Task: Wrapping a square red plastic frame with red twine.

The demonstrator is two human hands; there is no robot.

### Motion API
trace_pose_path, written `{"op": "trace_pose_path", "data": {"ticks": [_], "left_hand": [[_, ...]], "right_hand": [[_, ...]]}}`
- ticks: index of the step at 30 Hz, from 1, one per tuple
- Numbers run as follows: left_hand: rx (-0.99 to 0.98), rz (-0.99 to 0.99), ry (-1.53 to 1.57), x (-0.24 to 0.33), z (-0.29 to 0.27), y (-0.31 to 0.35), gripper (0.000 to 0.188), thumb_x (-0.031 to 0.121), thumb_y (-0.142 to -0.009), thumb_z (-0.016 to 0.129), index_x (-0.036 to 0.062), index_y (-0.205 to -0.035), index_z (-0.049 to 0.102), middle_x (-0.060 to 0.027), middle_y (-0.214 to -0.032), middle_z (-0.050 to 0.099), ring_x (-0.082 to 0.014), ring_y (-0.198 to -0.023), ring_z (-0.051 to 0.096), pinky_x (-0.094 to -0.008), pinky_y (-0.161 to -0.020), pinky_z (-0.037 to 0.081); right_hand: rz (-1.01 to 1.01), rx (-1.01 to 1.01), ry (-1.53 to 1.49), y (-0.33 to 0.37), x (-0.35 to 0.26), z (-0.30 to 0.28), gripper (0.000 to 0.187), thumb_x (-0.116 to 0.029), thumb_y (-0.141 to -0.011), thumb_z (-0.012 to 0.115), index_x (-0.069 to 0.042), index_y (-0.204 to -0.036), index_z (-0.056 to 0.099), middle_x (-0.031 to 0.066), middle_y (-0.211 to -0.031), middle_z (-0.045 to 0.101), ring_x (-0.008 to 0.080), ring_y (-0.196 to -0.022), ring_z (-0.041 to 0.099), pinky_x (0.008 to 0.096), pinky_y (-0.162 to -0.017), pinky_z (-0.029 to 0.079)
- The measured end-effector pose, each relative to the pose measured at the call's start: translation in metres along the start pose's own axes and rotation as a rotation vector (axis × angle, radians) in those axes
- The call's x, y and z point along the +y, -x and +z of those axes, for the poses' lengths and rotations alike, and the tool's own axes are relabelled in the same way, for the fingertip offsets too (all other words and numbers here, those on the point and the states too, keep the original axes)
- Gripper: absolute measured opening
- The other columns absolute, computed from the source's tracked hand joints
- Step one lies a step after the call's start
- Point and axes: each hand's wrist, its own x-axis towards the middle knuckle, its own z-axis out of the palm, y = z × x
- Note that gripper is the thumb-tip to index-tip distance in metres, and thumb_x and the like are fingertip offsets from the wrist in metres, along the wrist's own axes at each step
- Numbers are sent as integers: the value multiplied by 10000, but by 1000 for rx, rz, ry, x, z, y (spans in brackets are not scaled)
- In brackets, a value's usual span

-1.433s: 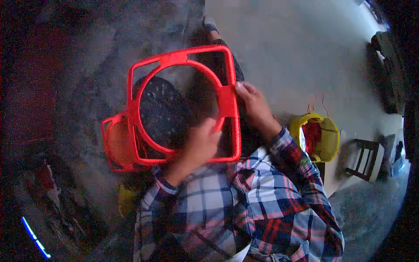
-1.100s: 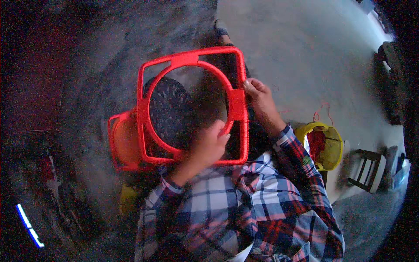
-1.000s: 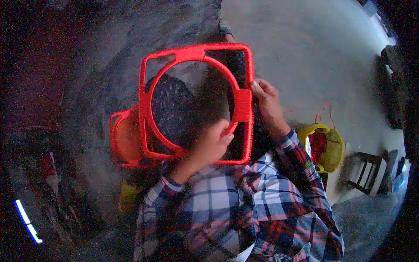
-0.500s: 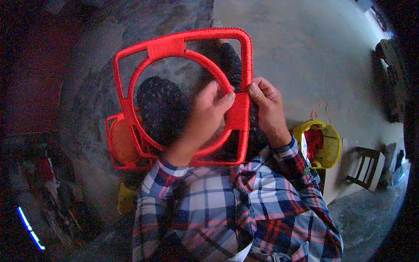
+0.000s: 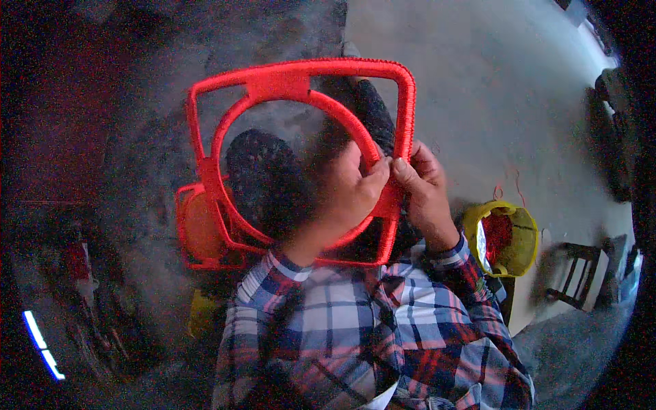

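Observation:
Both my hands hold a bright red, cord-wrapped frame (image 5: 277, 83) in front of my body. It has a squarish outer bar with rounded corners and a round ring inside, joined to it by wrapped bands. My left hand (image 5: 345, 198) reaches across the ring and is closed on its right side, thumb on top. My right hand (image 5: 430, 191) pinches the outer bar on the right from outside. The two thumbs are close together at the wrapped band there, which they partly cover. The left fingers behind the ring are blurred and dim.
A second red frame (image 5: 205, 264) with an orange middle stands low at the left, partly behind the held one. To the right sits a yellow container (image 5: 525, 239) with red cord (image 5: 499, 239) inside and a strand trailing out. Beyond it lies a dark slatted wooden piece (image 5: 581, 273).
My left hand has slid right along the ring, bringing its thumb nearer the right one. The frame has tilted a little, and the whole view has shifted slightly.

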Motion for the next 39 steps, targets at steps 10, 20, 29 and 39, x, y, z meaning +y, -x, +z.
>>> {"op": "trace_pose_path", "data": {"ticks": [10,20,29,39], "left_hand": [[370,363,-332,29,-43,-13,176,162,-864,622,46,-983,564,-18,-854,569,-113,-767,531,-258,-712,445],[259,806,-1044,63,-115,-78,492,226,-716,704,17,-1128,534,-170,-1102,559,-356,-1076,472,-473,-950,336],[364,666,-1055,58,-103,-79,462,241,-663,731,36,-1039,556,-138,-1017,566,-351,-1014,484,-471,-909,355],[112,583,-924,48,-128,-87,461,281,-654,778,93,-1026,581,-80,-1031,591,-299,-1004,501,-415,-908,356]], "right_hand": [[-40,5,34,5,-3,-13,115,-160,-901,597,-70,-950,546,-5,-891,587,86,-811,547,245,-737,458],[-64,-6,98,-1,-12,-6,122,-164,-895,612,-70,-924,540,-8,-880,586,86,-797,547,250,-732,463],[-33,10,63,1,-11,-2,113,-145,-895,611,-69,-931,535,2,-879,590,85,-790,549,244,-709,468],[3,-3,10,1,5,-12,113,-168,-907,603,-78,-937,541,-10,-881,591,78,-781,549,239,-712,468]]}}
